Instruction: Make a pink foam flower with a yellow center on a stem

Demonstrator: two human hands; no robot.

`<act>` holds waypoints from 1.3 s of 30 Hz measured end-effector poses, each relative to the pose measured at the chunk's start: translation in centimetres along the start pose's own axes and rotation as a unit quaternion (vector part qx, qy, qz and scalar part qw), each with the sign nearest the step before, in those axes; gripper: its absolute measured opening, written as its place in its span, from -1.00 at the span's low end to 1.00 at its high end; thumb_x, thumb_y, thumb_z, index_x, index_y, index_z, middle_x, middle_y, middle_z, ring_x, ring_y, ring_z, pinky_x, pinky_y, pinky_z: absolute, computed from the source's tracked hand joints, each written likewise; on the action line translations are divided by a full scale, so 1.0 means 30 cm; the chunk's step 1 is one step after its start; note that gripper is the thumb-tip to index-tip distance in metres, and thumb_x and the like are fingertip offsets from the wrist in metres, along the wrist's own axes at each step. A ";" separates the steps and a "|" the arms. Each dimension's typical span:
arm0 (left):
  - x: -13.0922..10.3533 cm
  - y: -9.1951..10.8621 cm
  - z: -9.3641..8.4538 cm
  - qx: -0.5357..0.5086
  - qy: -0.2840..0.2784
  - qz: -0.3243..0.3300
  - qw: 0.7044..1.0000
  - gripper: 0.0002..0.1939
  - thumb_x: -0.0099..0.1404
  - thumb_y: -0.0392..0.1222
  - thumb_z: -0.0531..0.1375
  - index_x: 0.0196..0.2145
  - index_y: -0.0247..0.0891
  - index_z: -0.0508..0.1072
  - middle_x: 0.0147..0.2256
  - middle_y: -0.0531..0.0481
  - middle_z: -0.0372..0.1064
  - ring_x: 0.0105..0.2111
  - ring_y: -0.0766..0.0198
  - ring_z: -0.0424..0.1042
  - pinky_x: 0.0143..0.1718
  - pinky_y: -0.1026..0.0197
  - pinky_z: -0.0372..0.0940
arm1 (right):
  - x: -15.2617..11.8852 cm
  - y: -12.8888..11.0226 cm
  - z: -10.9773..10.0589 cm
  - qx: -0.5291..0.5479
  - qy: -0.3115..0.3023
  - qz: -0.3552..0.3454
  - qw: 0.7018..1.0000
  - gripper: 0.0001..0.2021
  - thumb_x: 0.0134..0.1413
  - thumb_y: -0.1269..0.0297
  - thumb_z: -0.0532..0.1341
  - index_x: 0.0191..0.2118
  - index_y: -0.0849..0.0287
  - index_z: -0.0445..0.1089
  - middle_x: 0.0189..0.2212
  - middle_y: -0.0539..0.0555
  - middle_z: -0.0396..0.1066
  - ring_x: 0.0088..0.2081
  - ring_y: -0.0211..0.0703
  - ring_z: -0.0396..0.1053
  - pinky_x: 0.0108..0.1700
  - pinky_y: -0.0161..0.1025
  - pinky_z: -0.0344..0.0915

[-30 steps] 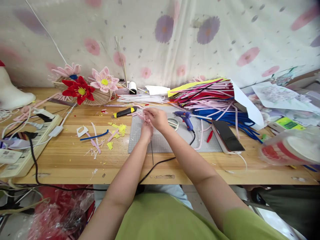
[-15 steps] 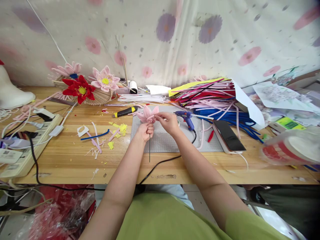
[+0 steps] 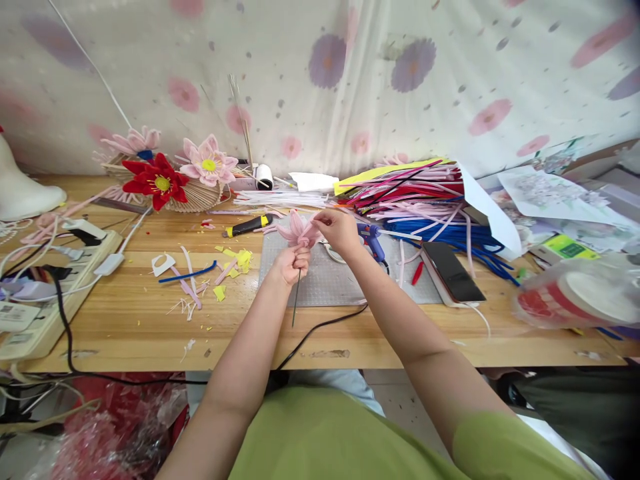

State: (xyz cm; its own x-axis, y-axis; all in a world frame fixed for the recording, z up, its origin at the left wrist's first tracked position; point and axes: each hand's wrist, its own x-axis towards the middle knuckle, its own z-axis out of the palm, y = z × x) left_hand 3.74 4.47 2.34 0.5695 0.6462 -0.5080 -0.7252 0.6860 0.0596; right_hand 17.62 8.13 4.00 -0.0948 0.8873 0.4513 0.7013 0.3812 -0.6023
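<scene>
A pink pipe-cleaner flower [image 3: 299, 229] is held over the grey cutting mat [image 3: 320, 290]. My left hand [image 3: 293, 265] is closed around its base, and the thin dark stem [image 3: 296, 300] sticks out below the fist, slanting down. At the flower's right side, my right hand [image 3: 336, 231] pinches a petal between thumb and fingertips. Just behind the right hand lies a blue glue gun [image 3: 373, 241] with a white glue stick in its back. Scissors [image 3: 331, 253] show in part beneath the right wrist.
Bundles of coloured pipe cleaners [image 3: 415, 193] lie at the back right, beside a phone [image 3: 453, 272]. A yellow-black utility knife [image 3: 249, 225] and yellow scraps [image 3: 241, 260] are left of the mat. Finished flowers [image 3: 161, 183] stand farther left, behind a power strip [image 3: 65, 293]. A black cord [image 3: 320, 327] crosses the front.
My right hand has shifted slightly up along the petal, its fingers still pinched. The flower has tilted a little, and its stem's lower end has swung left.
</scene>
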 end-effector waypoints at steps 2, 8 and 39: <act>-0.004 -0.006 -0.001 -0.003 -0.003 -0.011 1.000 -0.78 0.36 -0.35 -0.11 -0.25 -0.42 0.31 -0.72 0.27 -0.29 -0.82 0.51 -0.12 -0.86 0.50 -0.27 | -0.013 0.003 0.002 -0.036 0.015 -0.012 0.999 -0.90 -0.03 0.33 0.18 -0.42 0.18 0.45 -0.48 0.04 0.45 -0.41 -0.21 0.34 -0.34 -0.30 0.15; -0.020 -0.008 -0.009 -0.012 -0.022 -0.003 1.000 -0.79 0.33 -0.39 -0.09 -0.20 -0.38 0.32 -0.73 0.24 -0.20 -0.82 0.50 -0.09 -0.86 0.51 -0.22 | -0.090 0.037 0.027 -0.123 0.047 -0.086 0.988 -0.81 0.09 0.29 0.06 -0.45 0.17 0.35 -0.48 0.10 0.41 -0.37 -0.17 0.31 -0.31 -0.27 0.11; -0.017 -0.056 -0.095 0.038 -0.173 0.183 0.967 -0.76 0.37 -0.22 -0.06 -0.13 -0.22 0.37 -0.71 0.23 -0.03 -0.82 0.57 -0.16 -0.86 0.58 -0.25 | -0.081 -0.044 0.126 0.574 -0.153 0.328 0.735 -0.96 -0.16 0.38 0.21 -0.50 0.20 0.33 -0.58 -0.07 0.37 -0.51 -0.40 0.28 -0.37 -0.39 0.21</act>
State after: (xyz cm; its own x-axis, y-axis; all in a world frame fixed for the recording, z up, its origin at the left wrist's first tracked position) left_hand 3.57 2.02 0.06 0.3859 0.9143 -0.1233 -0.8792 0.4050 0.2510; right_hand 14.24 6.46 1.20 -0.2802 0.9273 -0.2483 -0.3735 -0.3436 -0.8616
